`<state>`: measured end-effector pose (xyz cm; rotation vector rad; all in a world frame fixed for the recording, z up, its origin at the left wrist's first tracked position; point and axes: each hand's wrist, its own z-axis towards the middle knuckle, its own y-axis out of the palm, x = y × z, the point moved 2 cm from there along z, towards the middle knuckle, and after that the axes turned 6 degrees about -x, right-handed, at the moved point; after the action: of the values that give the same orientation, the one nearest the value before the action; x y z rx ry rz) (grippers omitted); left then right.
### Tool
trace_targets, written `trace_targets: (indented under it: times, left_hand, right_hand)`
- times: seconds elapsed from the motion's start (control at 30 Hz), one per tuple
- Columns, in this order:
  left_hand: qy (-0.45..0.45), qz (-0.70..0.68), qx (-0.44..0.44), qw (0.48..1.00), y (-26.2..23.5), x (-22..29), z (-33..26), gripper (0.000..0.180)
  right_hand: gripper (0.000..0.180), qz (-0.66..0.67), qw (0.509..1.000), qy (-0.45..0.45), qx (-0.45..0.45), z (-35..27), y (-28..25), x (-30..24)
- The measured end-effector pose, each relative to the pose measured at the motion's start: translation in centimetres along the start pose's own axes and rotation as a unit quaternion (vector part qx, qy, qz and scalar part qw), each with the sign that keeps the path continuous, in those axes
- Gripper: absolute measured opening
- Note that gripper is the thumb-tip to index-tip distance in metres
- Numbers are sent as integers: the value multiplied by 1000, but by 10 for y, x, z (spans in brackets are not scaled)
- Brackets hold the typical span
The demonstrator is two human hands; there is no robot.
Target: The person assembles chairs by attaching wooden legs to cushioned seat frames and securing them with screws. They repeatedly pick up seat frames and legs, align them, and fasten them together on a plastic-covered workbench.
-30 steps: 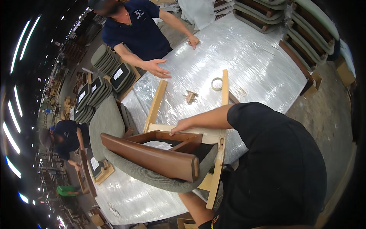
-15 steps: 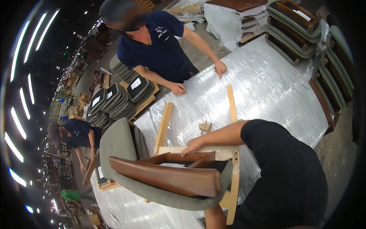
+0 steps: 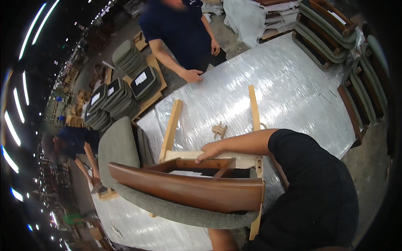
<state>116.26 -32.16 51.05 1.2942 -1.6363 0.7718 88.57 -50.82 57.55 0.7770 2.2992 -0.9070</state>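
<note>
An upholstered chair seat (image 3: 184, 209) with grey ribbed fabric and a brown wooden frame (image 3: 188, 186) is tipped on edge before me, its open underside facing away. My right hand (image 3: 210, 151) reaches across from the right, fingers closed over the frame's far rail. Beneath the seat shows my left forearm (image 3: 222, 239); the seat hides that hand. Behind and under the seat stands a pale wooden rack (image 3: 171, 129) with upright bars. Another grey seat (image 3: 119, 152) stands on edge just left, with more seats behind it.
A plastic-wrapped table (image 3: 289, 79) bears small wooden blocks (image 3: 219, 129). Across it stands a co-worker (image 3: 180, 37), one hand near the table's edge. Seats are piled at the far right (image 3: 324, 37) and left (image 3: 113, 100). Another person (image 3: 79, 144) bends at the left.
The seat has shifted slightly left relative to the rack, with my right hand still on its rail. The co-worker opposite has lifted one hand off the table and lowered it to their side.
</note>
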Motion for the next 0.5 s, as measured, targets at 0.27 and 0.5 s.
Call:
trace_targets:
  times: [0.27, 0.5]
  left_hand:
    - [159, 124, -30, 979, 32, -37, -26, 77]
    - [-458, -286, -205, 816, 33, -165, -158, 68]
  right_hand:
    - [104, 2, 999, -9, 32, -32, -30, 24]
    - [89, 61, 993, -90, 51, -48, -4, 41]
